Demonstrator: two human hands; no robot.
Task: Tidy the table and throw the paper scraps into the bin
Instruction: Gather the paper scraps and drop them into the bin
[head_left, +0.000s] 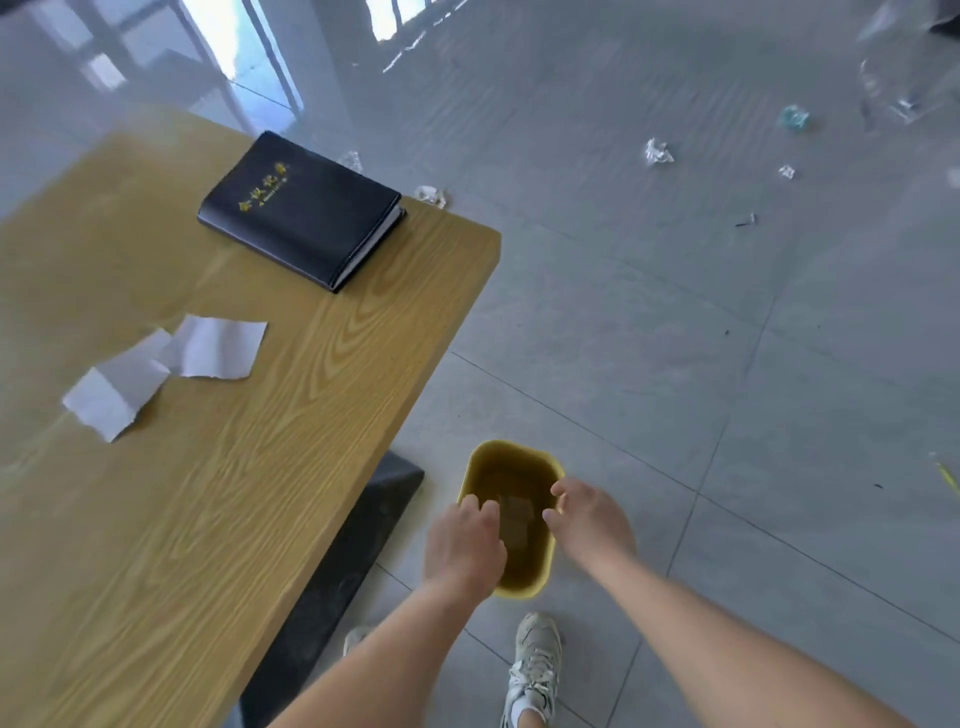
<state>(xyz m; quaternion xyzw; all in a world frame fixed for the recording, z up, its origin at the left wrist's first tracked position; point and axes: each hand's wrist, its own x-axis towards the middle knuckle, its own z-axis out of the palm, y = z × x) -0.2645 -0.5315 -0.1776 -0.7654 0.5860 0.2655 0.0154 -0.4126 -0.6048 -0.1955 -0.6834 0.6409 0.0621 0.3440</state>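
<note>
The left hand (465, 545) and right hand (587, 519) are held loosely curled, empty, over the bin (524, 590); paper scraps (208, 348) are seen on the desk (260, 467).

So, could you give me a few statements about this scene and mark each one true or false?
1. The black notebook lies on the table. True.
2. The bin is red. False: it is yellow.
3. The left hand and the right hand are both over the bin. True.
4. No paper lies on the table. False: two paper scraps lie there.
5. Crumpled scraps lie on the floor. True.
</note>
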